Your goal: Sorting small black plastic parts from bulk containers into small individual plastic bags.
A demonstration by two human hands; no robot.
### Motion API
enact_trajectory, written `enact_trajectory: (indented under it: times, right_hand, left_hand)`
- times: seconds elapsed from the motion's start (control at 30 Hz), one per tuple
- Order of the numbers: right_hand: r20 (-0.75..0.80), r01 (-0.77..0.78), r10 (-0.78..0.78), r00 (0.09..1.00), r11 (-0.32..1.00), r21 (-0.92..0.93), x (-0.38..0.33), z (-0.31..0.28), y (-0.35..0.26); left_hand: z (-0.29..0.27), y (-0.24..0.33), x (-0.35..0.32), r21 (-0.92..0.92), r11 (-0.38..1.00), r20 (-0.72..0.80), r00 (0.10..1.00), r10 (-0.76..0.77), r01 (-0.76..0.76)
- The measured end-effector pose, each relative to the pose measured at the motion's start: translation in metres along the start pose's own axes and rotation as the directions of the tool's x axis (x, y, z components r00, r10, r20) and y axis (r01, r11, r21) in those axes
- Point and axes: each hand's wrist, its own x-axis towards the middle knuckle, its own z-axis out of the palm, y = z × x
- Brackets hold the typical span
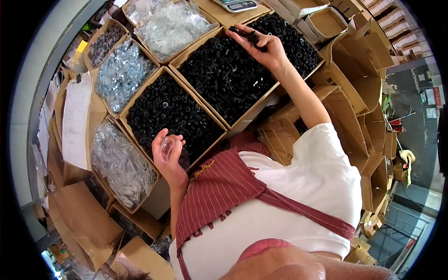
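Note:
My left hand (171, 163) is raised at the near edge of a box of small black parts (170, 116). Its fingers curl around a small clear plastic bag (167, 148); the bag's lower part is hard to make out. My right hand (267, 50) is stretched out above the larger, farther box of black parts (224, 74). A few small black plastic parts (255, 41) rest in its partly curled fingers, and their exact shape is too small to tell.
Around these stand boxes of clear plastic bags (170, 28), shiny silver metal pieces (122, 74) and thin clear pieces (122, 163). A digital scale (238, 5) sits at the far side. A written sheet (77, 121) lies at left; open cartons (350, 70) stand at right.

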Motion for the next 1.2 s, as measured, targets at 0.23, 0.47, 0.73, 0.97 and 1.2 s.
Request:
enact_trajectory:
  times: [0.23,0.47,0.73,0.97,1.2]
  right_hand:
    - [-0.105,0.032,-0.05,0.993,0.985,-0.171,-0.001,0.007,0.0]
    - [-0.123,-0.078,0.055,0.991,0.978,-0.193,-0.005,0.018,0.014]
    - [-0.272,-0.656,0.606,0.748,0.612,-0.442,-0.013,0.091,0.125]
    - [-0.192,-0.752,0.856,0.48,0.289,-0.592,-0.002,0.106,0.186]
    - [-0.108,-0.63,0.92,0.376,0.168,-0.759,0.005,0.12,0.209]
  left_hand:
    - [0.007,0.001,0.001,0.007,1.0,-0.008,1.0,-0.026,0.026]
    - [0.006,-0.002,0.0,-0.033,0.999,0.006,1.0,-0.012,0.012]
    - [0.008,0.002,0.001,-0.004,0.998,0.237,0.969,-0.062,0.065]
    - [-0.001,0.005,-0.013,-0.077,0.997,0.122,0.992,-0.019,0.029]
    - [-0.012,0.0,-0.017,-0.14,0.99,0.1,0.995,0.003,0.012]
